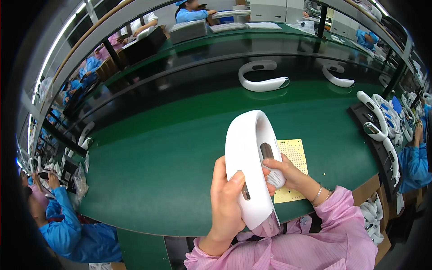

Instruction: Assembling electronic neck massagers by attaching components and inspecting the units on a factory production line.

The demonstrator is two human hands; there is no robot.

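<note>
Both my hands hold a white U-shaped neck device (246,135) above the green table, its curve upward and its ends toward me. My left hand (226,198) wraps the outer side, thumb on the white shell next to a small dark oval window. My right hand (288,173) grips the inner end, which carries a round dotted grille; its thumb lies beside a brownish oval panel. Under the device and right hand, partly covered, lies a yellow sheet (294,155) with rows of small dots.
Two similar white devices, one (263,76) behind mine and another (337,74) farther right, rest at the table's back. On the right, a black tray (370,128) holds more white parts. A cardboard box (382,220) stands below. Co-workers in blue sit at both sides.
</note>
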